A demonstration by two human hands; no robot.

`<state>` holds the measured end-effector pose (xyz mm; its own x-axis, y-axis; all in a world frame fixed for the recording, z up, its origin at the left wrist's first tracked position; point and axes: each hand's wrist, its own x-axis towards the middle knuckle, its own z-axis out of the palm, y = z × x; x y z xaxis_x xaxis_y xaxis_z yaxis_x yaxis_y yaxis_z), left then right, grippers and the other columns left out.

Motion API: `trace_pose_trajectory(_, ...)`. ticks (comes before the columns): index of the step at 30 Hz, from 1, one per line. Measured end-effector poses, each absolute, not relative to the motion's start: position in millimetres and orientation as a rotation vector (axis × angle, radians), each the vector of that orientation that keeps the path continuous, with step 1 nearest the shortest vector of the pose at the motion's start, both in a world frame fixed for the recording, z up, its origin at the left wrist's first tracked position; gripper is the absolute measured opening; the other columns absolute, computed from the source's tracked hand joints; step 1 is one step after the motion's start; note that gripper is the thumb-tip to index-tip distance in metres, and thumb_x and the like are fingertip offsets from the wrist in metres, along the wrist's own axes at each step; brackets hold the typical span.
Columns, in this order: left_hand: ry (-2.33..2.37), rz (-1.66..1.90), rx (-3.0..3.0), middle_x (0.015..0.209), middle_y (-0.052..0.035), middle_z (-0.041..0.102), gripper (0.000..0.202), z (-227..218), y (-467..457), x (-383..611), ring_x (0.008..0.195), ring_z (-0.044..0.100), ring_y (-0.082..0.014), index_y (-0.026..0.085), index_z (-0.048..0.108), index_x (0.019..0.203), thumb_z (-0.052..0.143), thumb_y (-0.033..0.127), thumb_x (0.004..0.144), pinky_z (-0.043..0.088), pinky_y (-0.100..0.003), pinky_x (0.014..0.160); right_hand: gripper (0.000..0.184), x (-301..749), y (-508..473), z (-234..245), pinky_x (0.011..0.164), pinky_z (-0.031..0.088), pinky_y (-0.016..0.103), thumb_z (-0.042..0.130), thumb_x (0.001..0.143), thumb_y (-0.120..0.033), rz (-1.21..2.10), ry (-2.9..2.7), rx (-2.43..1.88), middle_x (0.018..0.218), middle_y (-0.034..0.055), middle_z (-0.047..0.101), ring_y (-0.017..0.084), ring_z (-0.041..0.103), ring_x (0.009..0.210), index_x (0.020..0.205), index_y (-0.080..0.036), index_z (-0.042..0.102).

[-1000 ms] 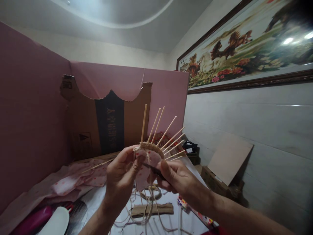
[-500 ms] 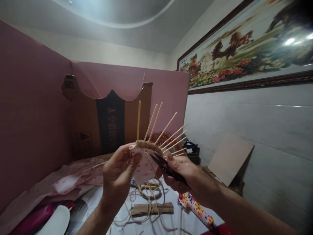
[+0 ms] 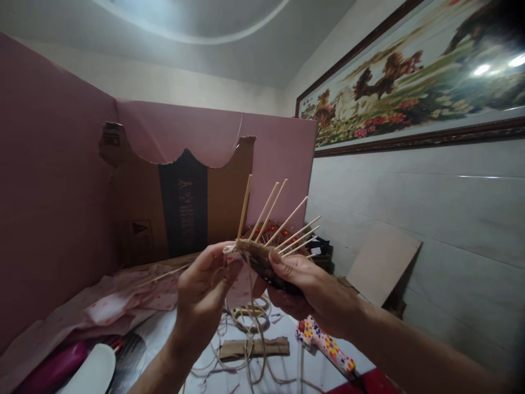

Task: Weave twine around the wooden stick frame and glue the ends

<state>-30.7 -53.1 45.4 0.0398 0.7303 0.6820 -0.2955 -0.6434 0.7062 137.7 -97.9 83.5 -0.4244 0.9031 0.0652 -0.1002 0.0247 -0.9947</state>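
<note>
In the head view, my left hand (image 3: 200,293) pinches the left end of a curved, twine-wrapped band (image 3: 251,250). Thin wooden sticks (image 3: 268,212) fan up and to the right from it. White cloth with pink spots (image 3: 238,290) hangs beneath the band, and a loose strand of twine (image 3: 251,284) drops toward the table. My right hand (image 3: 314,282) is closed around black scissors (image 3: 283,282), their blades up against the underside of the band. Its thumb rests on the band near the stick bases. Where exactly the blade tips lie is hard to make out.
Below lie yellow-handled scissors (image 3: 250,320), a folded brown cardboard strip (image 3: 254,349) and tangled twine. A flower-patterned glue gun (image 3: 326,345) sits at right. Spotted cloth (image 3: 123,301) is heaped at left, near a magenta object (image 3: 57,366). Cut cardboard (image 3: 184,202) stands behind.
The band and sticks have shifted slightly right and tilted. My right hand has moved the scissors up against the band, with its thumb now over the band's edge.
</note>
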Motion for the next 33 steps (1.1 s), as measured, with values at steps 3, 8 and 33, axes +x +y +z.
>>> trace_pose_trajectory(3,0.400,1.694,1.502,0.095,-0.0044,0.072,0.019,45,-51,-31,0.085,0.066,-0.0149,0.021,0.069,0.098,0.068,0.022,0.079,0.052,-0.021,0.077,0.053,139,-98,85,0.037,0.006,0.021,0.044,0.088,-0.060,1.537,-1.483,-0.875,0.050,-0.0081,0.030,0.004,0.014,0.041,0.077,-0.011,0.062)
trace_pose_trajectory(8,0.401,1.721,1.554,0.095,-0.0044,0.072,0.020,44,-52,-30,0.083,0.066,-0.0133,0.020,0.070,0.099,0.069,0.019,0.079,0.051,-0.018,0.076,0.053,137,-98,87,0.035,0.008,0.020,0.043,0.090,-0.058,1.551,-1.468,-0.867,0.049,-0.0073,0.033,0.004,0.015,0.039,0.076,-0.011,0.063)
trace_pose_trajectory(33,0.424,1.724,1.457,0.090,-0.0002,0.072,0.017,38,-52,-18,0.082,0.067,-0.0115,0.023,0.069,0.096,0.069,0.022,0.079,0.053,-0.016,0.074,0.021,104,-97,56,0.055,0.038,0.023,0.060,0.084,-0.029,0.821,-1.585,-0.832,0.069,-0.0022,0.050,0.010,0.044,0.061,0.068,-0.018,0.055)
